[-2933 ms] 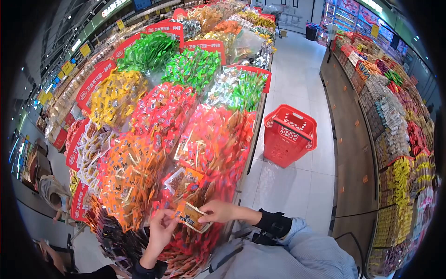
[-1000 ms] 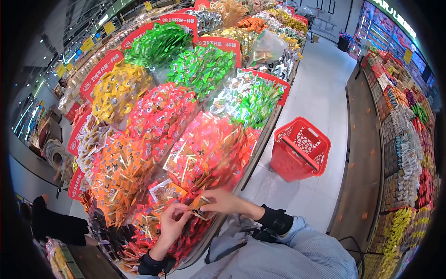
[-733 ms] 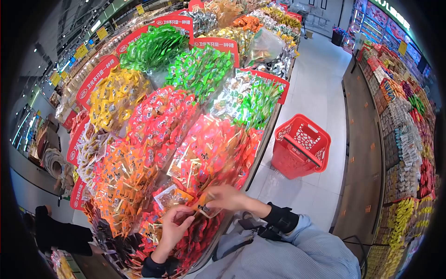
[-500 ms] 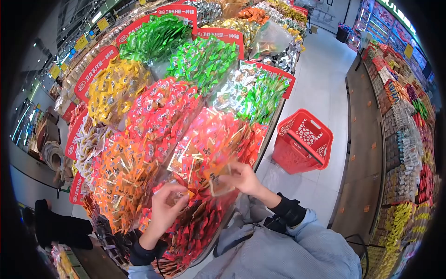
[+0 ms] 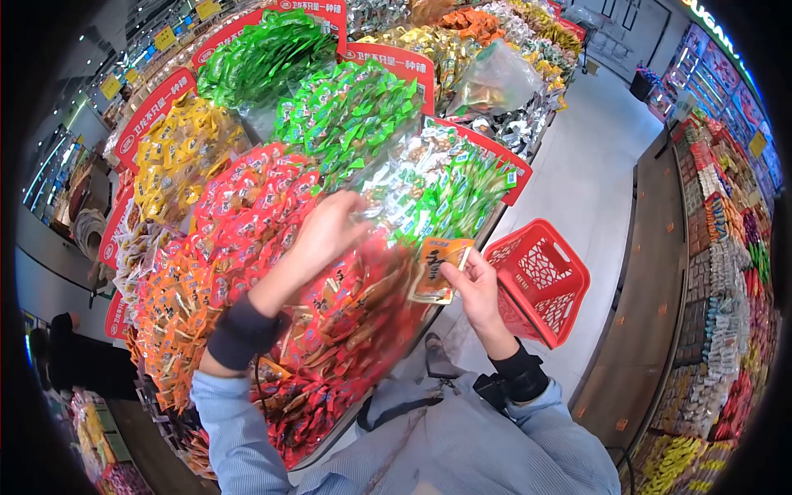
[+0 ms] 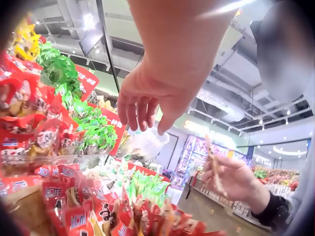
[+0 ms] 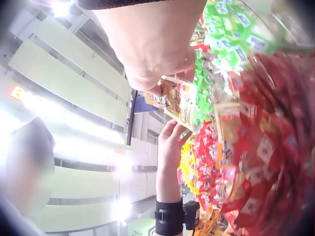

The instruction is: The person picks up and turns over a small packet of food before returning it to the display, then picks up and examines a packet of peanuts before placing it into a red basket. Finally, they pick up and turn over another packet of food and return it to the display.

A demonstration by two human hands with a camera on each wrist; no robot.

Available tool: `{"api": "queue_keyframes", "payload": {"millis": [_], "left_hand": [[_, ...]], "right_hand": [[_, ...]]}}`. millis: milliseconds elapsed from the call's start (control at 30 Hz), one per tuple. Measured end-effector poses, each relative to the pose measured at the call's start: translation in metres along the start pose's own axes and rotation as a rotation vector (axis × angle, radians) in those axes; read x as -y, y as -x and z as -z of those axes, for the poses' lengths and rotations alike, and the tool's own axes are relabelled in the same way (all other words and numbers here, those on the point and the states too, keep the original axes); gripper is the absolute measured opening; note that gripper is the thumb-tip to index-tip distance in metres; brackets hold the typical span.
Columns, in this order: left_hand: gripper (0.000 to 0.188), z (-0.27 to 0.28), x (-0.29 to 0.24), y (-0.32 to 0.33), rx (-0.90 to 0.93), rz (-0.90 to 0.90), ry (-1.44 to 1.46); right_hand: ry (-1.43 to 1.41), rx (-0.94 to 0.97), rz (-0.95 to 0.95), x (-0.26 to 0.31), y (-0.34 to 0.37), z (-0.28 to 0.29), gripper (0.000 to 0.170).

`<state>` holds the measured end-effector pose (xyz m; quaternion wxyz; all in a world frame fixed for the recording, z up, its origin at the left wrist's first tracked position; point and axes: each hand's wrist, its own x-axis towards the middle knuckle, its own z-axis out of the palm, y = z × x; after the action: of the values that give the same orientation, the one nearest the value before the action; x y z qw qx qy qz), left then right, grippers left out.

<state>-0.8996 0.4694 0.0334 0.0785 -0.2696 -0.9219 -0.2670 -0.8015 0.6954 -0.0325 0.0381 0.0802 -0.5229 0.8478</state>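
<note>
The right hand (image 5: 480, 295) pinches an orange snack packet (image 5: 435, 271) between thumb and fingers, beside the heap's right edge. In the right wrist view the packet (image 7: 178, 102) hangs from that hand's fingers. The left hand (image 5: 330, 227), blurred, reaches over the red packets (image 5: 355, 289), just below the green ones (image 5: 351, 115). In the left wrist view the left hand (image 6: 157, 93) holds nothing, its fingers loosely bent downward above the packets.
A red shopping basket (image 5: 540, 280) stands on the aisle floor to the right. Red signs (image 5: 396, 68) divide the packet heaps. Another stocked shelf (image 5: 643, 322) runs along the far right, and part of a person in black (image 5: 91, 363) shows at the left.
The left hand has left the spot near the right hand and moved up over the heap. The right hand has carried the orange packet up and right, and its printed face now shows.
</note>
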Motion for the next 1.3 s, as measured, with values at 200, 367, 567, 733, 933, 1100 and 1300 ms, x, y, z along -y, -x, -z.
{"api": "queue_keyframes", "payload": {"millis": [200, 367, 567, 733, 933, 1100, 1300], "left_hand": [[0.049, -0.079, 0.027, -0.064, 0.155, 0.096, -0.389], [0.060, -0.109, 0.038, -0.085, 0.273, 0.265, -0.502], [0.024, -0.100, 0.071, -0.088, 0.237, 0.219, -0.429], [0.026, -0.071, 0.046, -0.087, 0.196, 0.249, -0.318], [0.030, -0.044, 0.004, -0.089, 0.003, 0.284, 0.643], [0.026, -0.043, -0.020, -0.076, 0.080, 0.334, 1.217], [0.030, -0.046, -0.028, -0.069, 0.113, 0.410, 1.269]], "right_hand": [[-0.021, -0.074, 0.028, 0.007, -0.039, 0.059, 0.030], [0.039, -0.097, -0.008, 0.013, -0.062, 0.078, 0.029], [-0.061, -0.071, -0.074, 0.007, -0.084, 0.078, 0.030], [-0.063, -0.033, -0.094, -0.002, -0.095, 0.077, 0.032], [-0.061, -0.074, -0.063, -0.007, -0.105, 0.071, 0.030], [-0.003, -0.107, -0.074, -0.011, -0.102, 0.072, 0.030], [-0.003, -0.141, -0.067, -0.012, -0.101, 0.074, 0.031]]}}
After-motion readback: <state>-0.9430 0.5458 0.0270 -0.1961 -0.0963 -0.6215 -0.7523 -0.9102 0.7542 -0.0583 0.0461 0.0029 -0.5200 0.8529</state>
